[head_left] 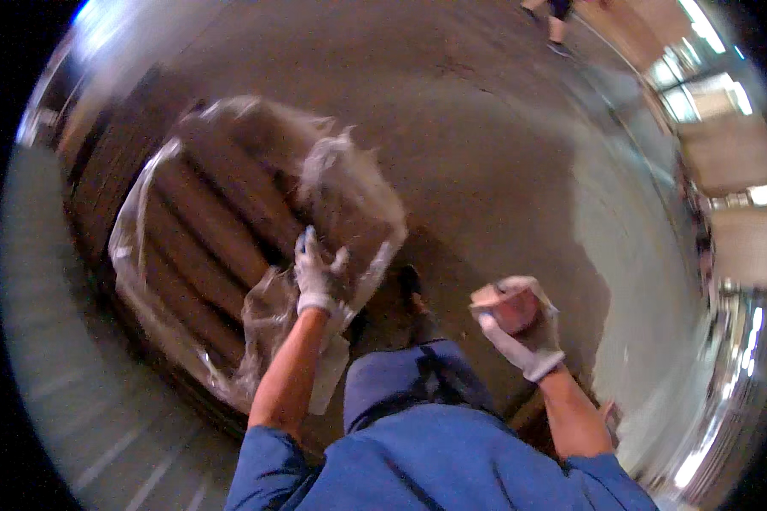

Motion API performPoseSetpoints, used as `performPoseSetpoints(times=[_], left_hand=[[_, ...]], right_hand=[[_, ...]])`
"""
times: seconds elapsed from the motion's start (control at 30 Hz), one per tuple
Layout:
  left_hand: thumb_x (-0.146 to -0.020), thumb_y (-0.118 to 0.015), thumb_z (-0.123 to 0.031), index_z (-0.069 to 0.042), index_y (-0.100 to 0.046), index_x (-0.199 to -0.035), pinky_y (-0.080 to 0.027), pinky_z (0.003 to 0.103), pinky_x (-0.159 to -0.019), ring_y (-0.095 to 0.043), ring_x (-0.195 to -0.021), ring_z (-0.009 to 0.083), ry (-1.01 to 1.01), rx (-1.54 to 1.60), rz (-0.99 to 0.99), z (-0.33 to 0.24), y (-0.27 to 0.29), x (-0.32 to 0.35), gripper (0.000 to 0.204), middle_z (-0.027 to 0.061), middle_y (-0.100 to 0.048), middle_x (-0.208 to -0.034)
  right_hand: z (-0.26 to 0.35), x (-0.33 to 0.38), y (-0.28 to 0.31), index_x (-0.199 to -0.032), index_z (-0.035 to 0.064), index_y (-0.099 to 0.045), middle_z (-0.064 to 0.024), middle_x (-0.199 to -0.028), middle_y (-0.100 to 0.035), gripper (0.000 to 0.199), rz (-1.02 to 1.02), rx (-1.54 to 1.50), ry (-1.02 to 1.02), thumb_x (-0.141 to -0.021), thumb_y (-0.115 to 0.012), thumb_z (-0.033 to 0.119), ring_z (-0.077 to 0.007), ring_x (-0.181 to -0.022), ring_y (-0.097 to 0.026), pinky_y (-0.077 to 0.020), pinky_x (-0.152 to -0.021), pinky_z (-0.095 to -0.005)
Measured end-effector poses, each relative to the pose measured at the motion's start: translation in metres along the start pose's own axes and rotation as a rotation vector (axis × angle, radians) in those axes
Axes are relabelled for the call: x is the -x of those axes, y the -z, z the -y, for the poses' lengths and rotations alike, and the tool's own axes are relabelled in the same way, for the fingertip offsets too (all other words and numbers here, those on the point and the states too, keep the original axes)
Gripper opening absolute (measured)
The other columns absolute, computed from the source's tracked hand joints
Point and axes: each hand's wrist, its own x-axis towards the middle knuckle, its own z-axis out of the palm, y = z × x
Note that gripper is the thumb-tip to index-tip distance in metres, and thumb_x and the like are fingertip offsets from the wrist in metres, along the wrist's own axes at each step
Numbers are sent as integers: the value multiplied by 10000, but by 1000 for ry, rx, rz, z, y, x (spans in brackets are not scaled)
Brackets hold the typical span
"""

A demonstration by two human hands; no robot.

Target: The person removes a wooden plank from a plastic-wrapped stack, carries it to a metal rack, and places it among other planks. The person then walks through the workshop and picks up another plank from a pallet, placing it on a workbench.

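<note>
My left hand (pixel 317 274) wears a pale glove with bluish fingertips. It reaches over the near right side of a clear plastic sheet (pixel 349 183), fingers spread; whether they touch the sheet I cannot tell. Beneath and inside the crumpled plastic lie several long brown rolls or bundles (pixel 209 217), side by side. Off to the right, my right hand (pixel 533 341), gloved as well, is wrapped round a chunky reddish block-like thing (pixel 518 310) with a tan face. Blur hides its exact kind.
Grey-brown concrete floor (pixel 486 145) stretches ahead. A person's legs (pixel 557 25) show at the far top right. Large tan boxes or panels (pixel 729 153) line the right side. One of my shoes (pixel 412 285) stands close to the plastic-covered stack.
</note>
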Motion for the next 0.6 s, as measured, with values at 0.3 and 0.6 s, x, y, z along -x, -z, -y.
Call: performPoseSetpoints(times=[0.3,0.6], left_hand=[[-673,-915,-354,-4,-464,-1436,-476,454,-1032,-586,-1220,365,-384,656,905,-96,-137,182,952,248,-590,-1305],[-657,-851,-376,-115,-599,-1291,-524,444,-918,-627,-1059,358,-1061,-76,1026,-190,-170,237,730,148,-650,-1122]], right_hand=[[-2,78,61,-1097,86,-615,-12,-1022,-699,355,-417,-112,-21,-789,-781,31,-104,-957,-656,-556,-841,-305],[-90,207,175,-1266,-3,-559,-100,-1124,-674,506,-904,-197,-122,-817,-785,60,-151,-1030,-644,-536,-910,-314]])
